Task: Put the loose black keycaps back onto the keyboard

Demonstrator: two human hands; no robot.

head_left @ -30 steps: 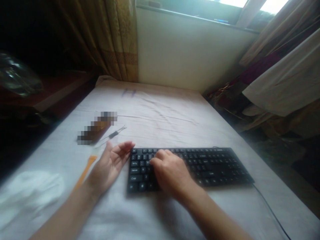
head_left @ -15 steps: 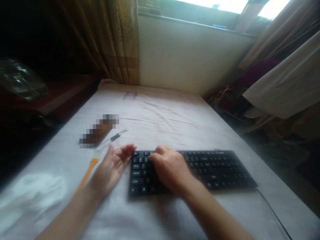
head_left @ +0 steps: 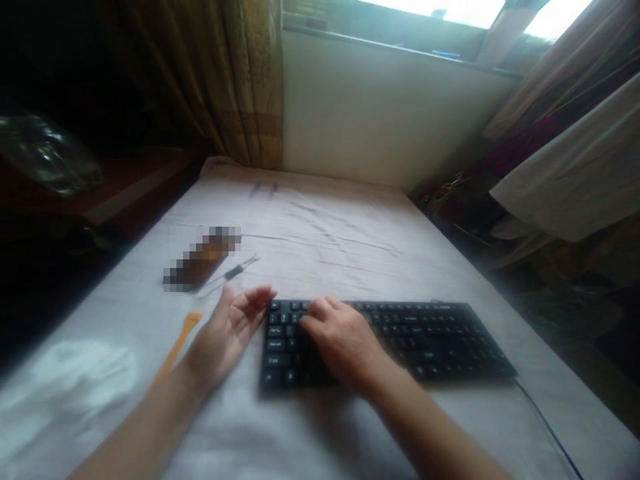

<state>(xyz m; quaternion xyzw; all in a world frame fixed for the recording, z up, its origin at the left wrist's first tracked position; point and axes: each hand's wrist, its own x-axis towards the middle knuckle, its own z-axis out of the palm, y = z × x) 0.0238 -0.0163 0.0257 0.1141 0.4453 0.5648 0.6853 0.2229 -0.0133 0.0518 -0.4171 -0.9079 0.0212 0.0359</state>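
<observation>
A black keyboard [head_left: 440, 337] lies flat on the pale sheet, its cable leaving at the right. At its upper left corner, the fingertips of my left hand [head_left: 233, 330] rest, palm turned inward and fingers stretched out. My right hand [head_left: 345, 337] is over the left part of the keys, fingers curled and thumb pressed toward the index finger. Whatever it may pinch is hidden, as are the keys beneath it. Beside my left wrist lies a flat orange strip-like tool [head_left: 179, 343]. Beyond that hand is a thin tool with a dark middle and slender ends [head_left: 233, 272].
A blurred-out brown object [head_left: 203, 260] lies at the left of the sheet. White crumpled cloth [head_left: 85, 383] is at the near left. Curtains [head_left: 245, 87] and a wall [head_left: 375, 107] stand at the far end, and hanging cloth [head_left: 575, 160] is at the right.
My right hand has shifted slightly over the keys, its fingertips a little to the right. The left hand keeps its place at the corner. The whole view has moved slightly.
</observation>
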